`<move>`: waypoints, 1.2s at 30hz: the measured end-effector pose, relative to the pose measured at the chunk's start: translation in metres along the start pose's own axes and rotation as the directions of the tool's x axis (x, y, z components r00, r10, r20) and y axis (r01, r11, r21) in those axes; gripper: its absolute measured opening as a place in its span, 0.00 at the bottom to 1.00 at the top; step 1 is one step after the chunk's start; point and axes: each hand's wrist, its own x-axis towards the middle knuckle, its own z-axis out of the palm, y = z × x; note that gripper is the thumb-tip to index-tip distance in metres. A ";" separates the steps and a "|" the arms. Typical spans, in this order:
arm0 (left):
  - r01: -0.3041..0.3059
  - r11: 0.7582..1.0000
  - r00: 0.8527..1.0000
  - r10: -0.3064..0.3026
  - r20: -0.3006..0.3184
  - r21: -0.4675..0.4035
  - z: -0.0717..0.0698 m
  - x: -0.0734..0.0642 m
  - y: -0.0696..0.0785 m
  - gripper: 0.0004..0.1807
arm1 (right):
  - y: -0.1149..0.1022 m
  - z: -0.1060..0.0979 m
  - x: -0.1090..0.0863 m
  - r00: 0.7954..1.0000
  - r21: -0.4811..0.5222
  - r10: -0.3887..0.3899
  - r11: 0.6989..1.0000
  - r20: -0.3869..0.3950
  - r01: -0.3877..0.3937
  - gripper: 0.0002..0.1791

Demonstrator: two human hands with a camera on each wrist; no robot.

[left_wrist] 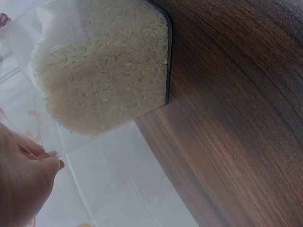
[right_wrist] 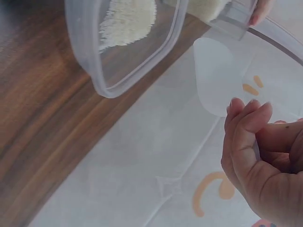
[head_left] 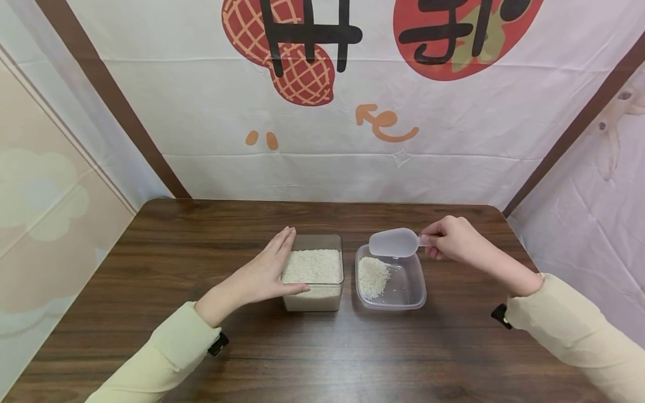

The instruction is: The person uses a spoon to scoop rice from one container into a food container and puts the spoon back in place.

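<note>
My left hand (head_left: 264, 271) holds the left side of a clear, deep container (head_left: 313, 307), its thumb at the front rim. White rice (left_wrist: 104, 71) fills much of that container. In the left wrist view, the left fingertips (left_wrist: 51, 155) bend at the clear rim. My right hand (head_left: 450, 238) pinches the handle of a translucent white scoop (head_left: 394, 243), also seen in the right wrist view (right_wrist: 215, 75). The scoop hangs over the far part of a shallow clear plastic box (head_left: 418, 305). A small rice heap (head_left: 373, 277) lies on that box's left side. No rice shows in the scoop.
Both containers stand side by side, a narrow gap between them, on a dark wooden table (head_left: 322, 358). A printed white cloth (head_left: 201, 123) hangs behind the table's far edge. Light cloth also hangs at the left and right sides.
</note>
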 end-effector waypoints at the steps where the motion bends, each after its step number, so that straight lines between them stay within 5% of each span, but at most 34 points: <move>1: 0.000 1.000 1.000 0.000 0.000 0.001 0.000 0.000 0.000 0.62 | -0.002 -0.001 0.000 1.000 -0.002 0.000 1.000 -0.004 0.000 0.10; 36: 0.000 1.000 1.000 0.000 0.005 -0.005 0.000 0.001 0.000 0.62 | -0.050 0.005 -0.006 0.985 -0.062 -0.156 0.987 -0.075 0.151 0.09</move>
